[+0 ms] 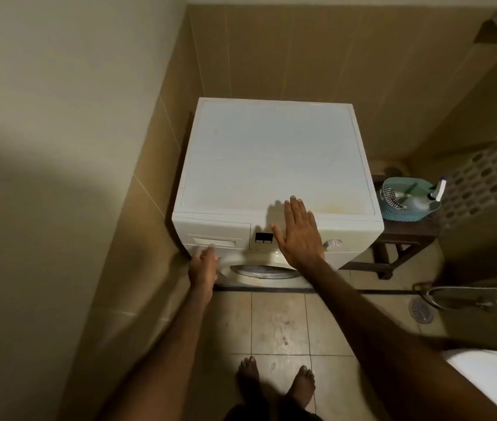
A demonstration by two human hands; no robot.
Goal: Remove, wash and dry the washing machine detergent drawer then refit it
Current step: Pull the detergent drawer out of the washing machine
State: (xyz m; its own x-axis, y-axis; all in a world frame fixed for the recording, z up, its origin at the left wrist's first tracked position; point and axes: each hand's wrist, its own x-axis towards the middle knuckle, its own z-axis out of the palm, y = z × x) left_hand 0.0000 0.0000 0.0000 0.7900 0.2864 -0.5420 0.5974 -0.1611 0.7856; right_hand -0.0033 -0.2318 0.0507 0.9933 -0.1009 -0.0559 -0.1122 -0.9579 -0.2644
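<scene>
A white front-loading washing machine (274, 159) stands in a tiled corner. Its detergent drawer (222, 235) sits flush in the front panel at the upper left, with a recessed handle. My left hand (203, 267) reaches up to the lower edge of that handle, fingers curled at it; whether they hook into the recess is hidden. My right hand (297, 233) lies flat with straight fingers over the machine's front top edge, just right of the small dark display (264, 237). A dial (332, 243) shows to the right of that hand.
A dark wooden stool (405, 235) right of the machine carries a teal basket (405, 205) with a brush and a spray bottle. A floor drain (421, 310) and a metal hose (453, 296) lie on the tiles at right. My bare feet (277, 381) stand before the machine.
</scene>
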